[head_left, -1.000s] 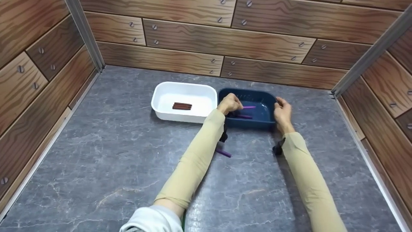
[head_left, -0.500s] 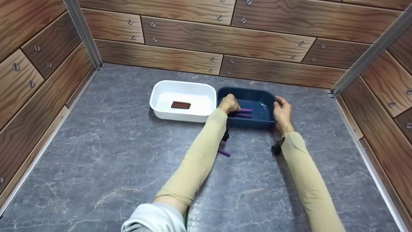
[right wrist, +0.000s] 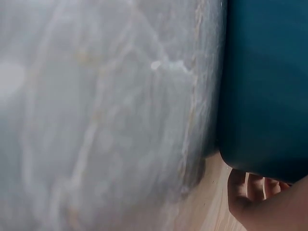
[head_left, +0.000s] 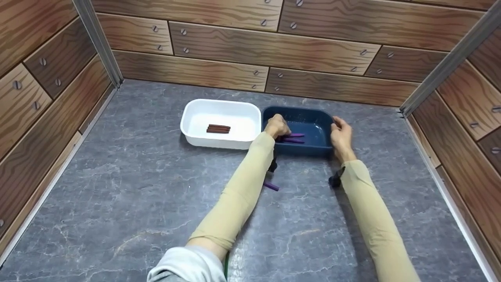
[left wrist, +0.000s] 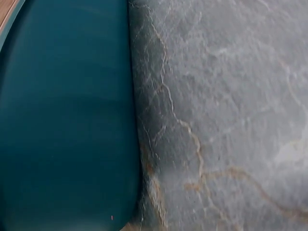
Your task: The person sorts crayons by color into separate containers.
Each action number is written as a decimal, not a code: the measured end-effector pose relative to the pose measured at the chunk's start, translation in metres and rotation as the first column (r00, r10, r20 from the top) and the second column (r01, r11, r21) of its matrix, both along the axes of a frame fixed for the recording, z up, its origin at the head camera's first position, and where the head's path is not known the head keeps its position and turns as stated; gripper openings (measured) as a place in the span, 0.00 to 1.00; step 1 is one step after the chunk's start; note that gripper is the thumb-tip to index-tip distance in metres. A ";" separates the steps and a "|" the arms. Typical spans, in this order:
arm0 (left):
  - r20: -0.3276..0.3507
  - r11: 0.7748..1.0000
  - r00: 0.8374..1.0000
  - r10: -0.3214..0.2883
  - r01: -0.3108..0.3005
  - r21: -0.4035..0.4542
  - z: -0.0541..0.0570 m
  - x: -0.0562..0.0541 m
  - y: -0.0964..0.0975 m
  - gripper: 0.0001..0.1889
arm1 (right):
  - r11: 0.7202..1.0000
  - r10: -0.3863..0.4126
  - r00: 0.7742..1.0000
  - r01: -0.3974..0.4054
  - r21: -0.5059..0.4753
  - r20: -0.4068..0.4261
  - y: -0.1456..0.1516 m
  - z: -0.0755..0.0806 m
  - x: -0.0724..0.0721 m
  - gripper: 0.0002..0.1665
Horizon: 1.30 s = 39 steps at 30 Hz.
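In the head view my left hand (head_left: 277,126) reaches into the dark blue tub (head_left: 297,149), its fingertips at the near end of a thin purple stick (head_left: 297,135) low inside. A second purple stick (head_left: 297,141) lies alongside, nearer the front wall. My right hand (head_left: 341,137) grips the tub's right end, thumb up at the rim. The right wrist view shows fingers (right wrist: 237,190) bent against the end of the tub wall (right wrist: 267,86). Only the tub's outer wall (left wrist: 67,115) and the floor appear in the left wrist view. My left fingertips are partly hidden.
A white tub (head_left: 215,143) stands against the blue one's left side, holding several dark brown sticks (head_left: 218,129). Another purple stick (head_left: 271,186) lies on the grey marbled surface (head_left: 129,168), partly behind my left forearm. Wood-patterned walls (head_left: 219,43) enclose the back and sides.
My left hand has lowered the purple stick inside the blue tub, bringing it beside the other one. My right hand stays on the tub's end.
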<state>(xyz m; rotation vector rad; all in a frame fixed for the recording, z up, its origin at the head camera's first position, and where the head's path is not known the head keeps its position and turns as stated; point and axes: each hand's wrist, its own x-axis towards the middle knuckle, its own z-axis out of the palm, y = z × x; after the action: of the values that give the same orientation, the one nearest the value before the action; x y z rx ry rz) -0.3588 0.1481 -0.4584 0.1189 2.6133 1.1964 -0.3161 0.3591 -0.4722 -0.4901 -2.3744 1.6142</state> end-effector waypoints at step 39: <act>-0.229 0.792 0.907 -0.354 0.421 0.443 0.009 0.072 -0.082 0.12 | 0.999 0.026 0.999 -0.026 0.026 0.023 0.000 0.003 0.000 0.27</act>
<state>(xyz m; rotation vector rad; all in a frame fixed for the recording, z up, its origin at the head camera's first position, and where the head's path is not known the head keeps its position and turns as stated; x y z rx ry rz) -0.2866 0.0665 -0.4492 0.8210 2.1626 1.6876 -0.3158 0.3589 -0.4688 -0.4771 -2.4256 1.5942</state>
